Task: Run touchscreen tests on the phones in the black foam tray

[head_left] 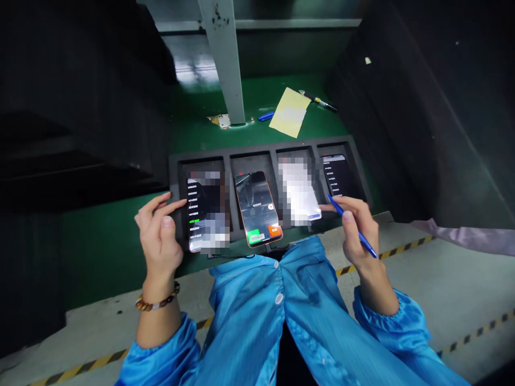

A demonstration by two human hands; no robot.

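A black tray (227,185) holds several smartphones in separate compartments. My left hand (161,236) is open beside the leftmost phone (195,209), its index fingertip at the phone's left edge. That phone shows a list on a dark screen, partly blurred out. The second phone (257,198) has an orange rim and shows a green and an orange button. Held in my right hand (360,230) is a blue pen (368,246). One right finger reaches to the edge of the third phone (300,187), whose bright screen is blurred out. A list lights the rightmost phone (341,171), partly behind my right hand.
Beyond the tray, a yellow paper note (287,115) lies on the green tabletop (257,131), with a blue pen cap (266,116) and a black pen (322,102) beside it. A metal post (227,64) rises behind. Dark panels flank both sides.
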